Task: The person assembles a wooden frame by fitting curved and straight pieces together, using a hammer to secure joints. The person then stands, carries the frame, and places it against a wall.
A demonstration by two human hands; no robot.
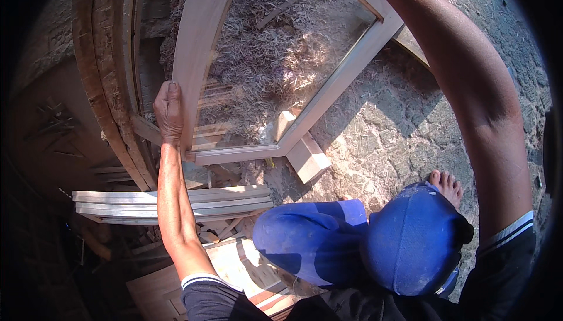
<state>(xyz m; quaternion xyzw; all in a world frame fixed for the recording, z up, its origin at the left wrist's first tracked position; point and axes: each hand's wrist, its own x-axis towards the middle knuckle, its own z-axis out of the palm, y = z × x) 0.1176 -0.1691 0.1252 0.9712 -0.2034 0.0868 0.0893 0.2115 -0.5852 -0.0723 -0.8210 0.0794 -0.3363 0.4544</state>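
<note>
My left hand (169, 113) grips the left upright of a pale wooden frame (202, 39) that stands on the ground. The frame's bottom rail (234, 154) sits near a wooden block (308, 158). My right arm (469, 80) reaches up and across to the frame's top right part (375, 10); the right hand itself is out of view past the top edge. My knees in blue trousers (363, 242) and a bare foot (447, 186) show below.
Wood shavings (281, 57) cover the ground behind the frame. Another darker frame (105, 80) leans at the left. A stack of planed boards (176, 202) and offcuts lie low left. Rough stone ground (387, 127) spreads to the right.
</note>
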